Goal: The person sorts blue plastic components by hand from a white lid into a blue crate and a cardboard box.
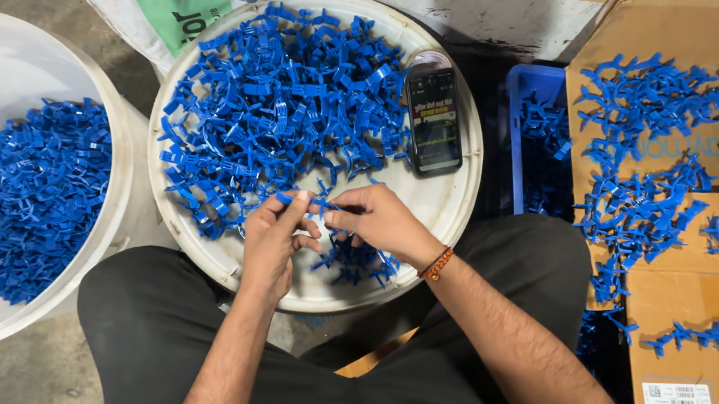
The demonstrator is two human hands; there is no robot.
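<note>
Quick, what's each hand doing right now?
Left hand: closed, pinching one end of a small blue plastic piece.
Right hand: closed, pinching the same piece's other end.

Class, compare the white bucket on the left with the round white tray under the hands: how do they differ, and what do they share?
The white bucket is deep, and its blue pieces sit low inside; the round white tray is shallow, with blue parts spread across its top. The tray also carries a phone; the bucket does not. Both hands, left and right, work over the tray, not the bucket. Both are white, round and hold blue plastic parts.
</note>
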